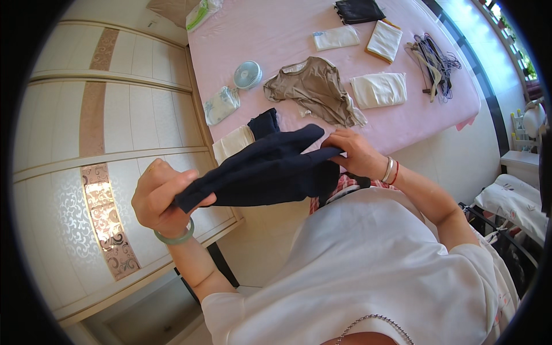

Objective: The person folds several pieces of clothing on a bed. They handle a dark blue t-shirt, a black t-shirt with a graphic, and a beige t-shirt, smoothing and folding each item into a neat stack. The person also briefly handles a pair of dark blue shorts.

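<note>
A dark navy garment is stretched between my two hands in front of my body; its exact kind does not show. My left hand pinches one end between thumb and fingers. At the other end, my right hand grips the cloth near a split in it, with part of the fingers hidden. Just beyond the garment, on the bed's near edge, lie a folded dark blue cloth and a folded cream cloth. Farther back a brown top is spread out loosely.
The pink-covered bed bears a small blue fan, a patterned package, folded white cloths, a black folded garment and a heap of hangers. Wardrobe doors stand close at left. A rack is at right.
</note>
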Motion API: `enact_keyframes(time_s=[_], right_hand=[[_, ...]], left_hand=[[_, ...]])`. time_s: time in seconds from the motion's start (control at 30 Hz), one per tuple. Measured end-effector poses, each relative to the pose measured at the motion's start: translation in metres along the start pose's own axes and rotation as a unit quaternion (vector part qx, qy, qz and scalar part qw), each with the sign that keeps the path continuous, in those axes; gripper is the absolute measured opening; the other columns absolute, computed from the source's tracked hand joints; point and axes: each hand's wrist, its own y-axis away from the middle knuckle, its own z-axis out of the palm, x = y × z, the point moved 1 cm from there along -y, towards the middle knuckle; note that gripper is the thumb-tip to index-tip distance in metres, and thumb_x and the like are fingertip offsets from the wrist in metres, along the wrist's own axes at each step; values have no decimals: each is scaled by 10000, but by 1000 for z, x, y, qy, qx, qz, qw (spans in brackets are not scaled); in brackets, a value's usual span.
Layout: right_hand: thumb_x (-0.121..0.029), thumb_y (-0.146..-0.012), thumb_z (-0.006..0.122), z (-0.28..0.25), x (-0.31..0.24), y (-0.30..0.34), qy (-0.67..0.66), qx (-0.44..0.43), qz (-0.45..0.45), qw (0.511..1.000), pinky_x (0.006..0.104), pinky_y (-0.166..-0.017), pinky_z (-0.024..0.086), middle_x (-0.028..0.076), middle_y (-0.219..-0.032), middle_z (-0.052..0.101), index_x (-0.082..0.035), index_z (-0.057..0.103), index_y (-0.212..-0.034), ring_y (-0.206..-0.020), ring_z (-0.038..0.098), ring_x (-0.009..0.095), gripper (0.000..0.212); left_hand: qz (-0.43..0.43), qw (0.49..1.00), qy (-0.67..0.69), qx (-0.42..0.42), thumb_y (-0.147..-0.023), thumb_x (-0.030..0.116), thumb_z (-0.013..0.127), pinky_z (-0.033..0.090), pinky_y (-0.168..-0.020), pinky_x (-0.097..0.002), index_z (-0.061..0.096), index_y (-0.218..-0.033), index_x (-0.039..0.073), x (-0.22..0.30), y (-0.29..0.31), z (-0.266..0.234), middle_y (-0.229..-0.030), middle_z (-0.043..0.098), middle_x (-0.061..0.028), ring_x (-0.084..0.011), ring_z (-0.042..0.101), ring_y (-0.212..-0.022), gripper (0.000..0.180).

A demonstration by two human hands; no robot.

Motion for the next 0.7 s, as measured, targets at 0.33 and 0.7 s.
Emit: enact_keyframes(time_s=[0.33, 0.7], right_hand=[[-17, -674, 743, -18, 7, -33, 85, 89, -109, 986, 428, -991, 391, 65, -1372, 524, -81, 665, -896, -1247, 463, 289, 243], [51, -773, 699, -99, 0, -67, -73, 187, -17, 979, 279, -827, 488, 57, -937, 636, -54, 625, -1058, -889, 608, 152, 313]], left_hand=[[24, 999, 23, -11, -592, 273, 883, 267, -475, -264, 654, -937, 34, 6, -3, -4, -653, 558, -10, -126, 465, -519, 477], [-275, 931, -53, 234, -821, 91, 785, 467, -767, -222, 623, -974, -7, -44, 39, 0, -845, 618, -27, -113, 564, -792, 243]])
